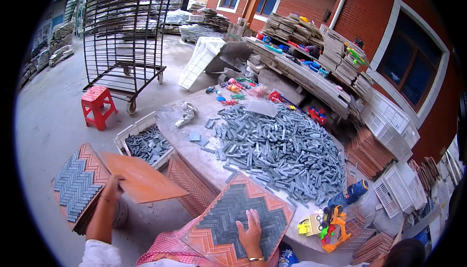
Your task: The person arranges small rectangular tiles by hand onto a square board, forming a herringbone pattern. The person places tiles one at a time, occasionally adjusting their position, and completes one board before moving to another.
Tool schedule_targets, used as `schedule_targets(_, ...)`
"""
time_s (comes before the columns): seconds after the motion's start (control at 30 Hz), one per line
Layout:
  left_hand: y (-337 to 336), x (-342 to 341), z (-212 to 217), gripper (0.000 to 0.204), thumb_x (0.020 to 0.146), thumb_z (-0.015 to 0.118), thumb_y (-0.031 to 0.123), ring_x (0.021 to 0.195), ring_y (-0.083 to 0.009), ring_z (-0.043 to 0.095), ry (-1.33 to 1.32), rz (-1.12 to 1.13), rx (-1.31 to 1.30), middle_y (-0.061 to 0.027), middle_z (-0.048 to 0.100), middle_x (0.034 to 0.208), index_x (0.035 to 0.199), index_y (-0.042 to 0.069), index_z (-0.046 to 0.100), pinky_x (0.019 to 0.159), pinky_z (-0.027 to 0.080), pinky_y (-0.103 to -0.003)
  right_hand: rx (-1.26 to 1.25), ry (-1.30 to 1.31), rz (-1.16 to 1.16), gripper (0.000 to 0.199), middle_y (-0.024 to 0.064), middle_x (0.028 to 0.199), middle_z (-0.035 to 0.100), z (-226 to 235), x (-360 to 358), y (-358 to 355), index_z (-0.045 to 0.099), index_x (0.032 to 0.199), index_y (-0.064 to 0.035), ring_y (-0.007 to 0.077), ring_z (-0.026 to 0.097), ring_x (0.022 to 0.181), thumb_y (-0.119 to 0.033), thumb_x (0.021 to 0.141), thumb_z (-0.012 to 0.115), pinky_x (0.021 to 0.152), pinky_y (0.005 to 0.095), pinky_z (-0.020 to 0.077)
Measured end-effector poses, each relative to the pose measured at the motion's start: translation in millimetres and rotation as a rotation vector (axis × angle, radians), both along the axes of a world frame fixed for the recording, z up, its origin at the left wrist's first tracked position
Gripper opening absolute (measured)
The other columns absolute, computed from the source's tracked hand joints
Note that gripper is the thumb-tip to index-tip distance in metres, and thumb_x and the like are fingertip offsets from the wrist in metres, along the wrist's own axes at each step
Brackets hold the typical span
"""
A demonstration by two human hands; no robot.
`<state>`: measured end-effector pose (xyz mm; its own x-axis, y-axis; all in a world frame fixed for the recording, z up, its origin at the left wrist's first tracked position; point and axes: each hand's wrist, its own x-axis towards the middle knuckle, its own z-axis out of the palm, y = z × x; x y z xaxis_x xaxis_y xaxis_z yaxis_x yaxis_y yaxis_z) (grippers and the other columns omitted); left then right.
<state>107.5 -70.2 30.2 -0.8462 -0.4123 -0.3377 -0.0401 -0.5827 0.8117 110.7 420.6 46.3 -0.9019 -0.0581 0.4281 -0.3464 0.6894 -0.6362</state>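
Observation:
My left hand (113, 189) grips the near edge of a flat orange board (146, 175), out to the left of my lap. Beside that hand a stack of trays (92, 162) is topped by one with grey strips in a zigzag pattern. On my lap, tilted, lies an orange herringbone tray (199, 240), its middle filled with dark grey tile strips (224, 216). My right hand (250, 233) rests flat on those strips, fingers spread. Just beyond, a big heap of loose grey tile strips (277, 145) covers much of the table (170, 121).
A white crate (141, 121) of grey pieces and more herringbone trays (192, 182) stand left of the table. Toys, including a yellow digger (338, 233), and a blue bottle (350, 193) lie at right. Another person's head (406, 253) shows lower right. A red stool (98, 106) and wheeled rack (124, 38) stand behind.

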Motion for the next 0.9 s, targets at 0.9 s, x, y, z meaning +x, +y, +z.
schedule_targets(0.9, 189.3, 32.3, 161.1, 0.041, 0.091, 0.056, 0.027, 0.095, -0.0283, 0.064, 0.383, -0.762, -0.050, -0.0215, 0.063, 0.106, 0.112, -0.007, 0.055, 0.084, 0.053, -0.040, -1.416, -0.246, 0.056, 0.027, 0.0025, 0.098, 0.063, 69.4, 23.8, -28.8, 0.063, 0.102, 0.0013, 0.0106, 0.057, 0.087, -0.008, 0.079, 0.073, 0.080, 0.0253, 0.0433)
